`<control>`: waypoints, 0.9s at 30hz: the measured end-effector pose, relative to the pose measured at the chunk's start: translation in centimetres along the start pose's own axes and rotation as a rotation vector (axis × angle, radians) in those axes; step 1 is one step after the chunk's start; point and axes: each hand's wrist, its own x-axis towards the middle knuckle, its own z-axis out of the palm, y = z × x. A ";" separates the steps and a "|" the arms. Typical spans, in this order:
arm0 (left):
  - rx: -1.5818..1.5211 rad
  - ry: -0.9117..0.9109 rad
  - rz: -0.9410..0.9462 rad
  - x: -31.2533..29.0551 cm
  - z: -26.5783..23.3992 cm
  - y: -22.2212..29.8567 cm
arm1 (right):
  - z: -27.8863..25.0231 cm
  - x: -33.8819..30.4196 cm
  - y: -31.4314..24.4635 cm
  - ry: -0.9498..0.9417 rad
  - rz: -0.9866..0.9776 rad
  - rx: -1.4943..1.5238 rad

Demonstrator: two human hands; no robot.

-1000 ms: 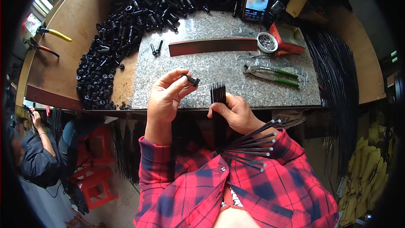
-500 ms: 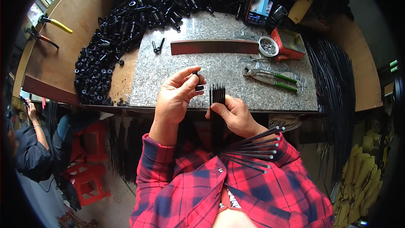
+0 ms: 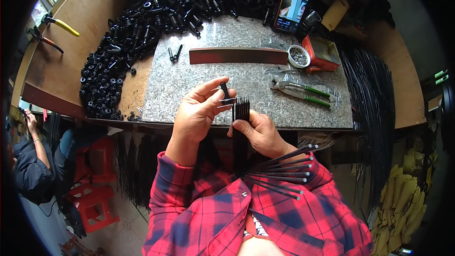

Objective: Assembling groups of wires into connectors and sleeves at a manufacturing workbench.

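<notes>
Between the thumb and fingers of my left hand (image 3: 193, 109) is a small black plastic fitting (image 3: 224, 90), partly covered by the fingers. Thin wire (image 3: 258, 96) runs out to the right from it, past the rib ends. My right hand (image 3: 260, 132) is closed around a flat bundle of black umbrella ribs (image 3: 241, 111), their narrow ends pointing up in a row. The top of the bundle meets the wire right beside the fitting. Lower down, several rods with grey tips (image 3: 284, 173) fan out to the right over my sleeve.
A granite slab (image 3: 175, 90) bears a dark red strip (image 3: 237, 56), green-handled pliers (image 3: 303, 92), a white bowl of small metal bits (image 3: 298, 56) and two black tubes (image 3: 175, 53). Black fittings (image 3: 137, 33) heap up behind. A phone (image 3: 292, 7) stands at the back; another person (image 3: 35, 156) sits at left.
My left hand has brought the fitting closer to the rib ends, and its black part now touches or overlaps them. The right hand's grip looks the same. The whole view has shifted slightly.
</notes>
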 end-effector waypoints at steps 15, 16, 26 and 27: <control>-0.070 -0.099 0.001 -0.1 -0.1 -0.1 | 0.3 0.2 0.0 0.014 -0.074 -0.052; -0.070 -0.126 0.008 -0.1 -0.1 0.0 | 0.3 0.3 0.1 0.012 -0.075 -0.053; 0.125 -0.062 0.066 -1.1 -0.7 -1.0 | 0.0 0.0 0.2 0.015 0.005 0.013; 0.144 -0.054 0.062 -1.3 -0.6 -1.0 | 0.1 0.2 0.4 0.017 -0.025 0.034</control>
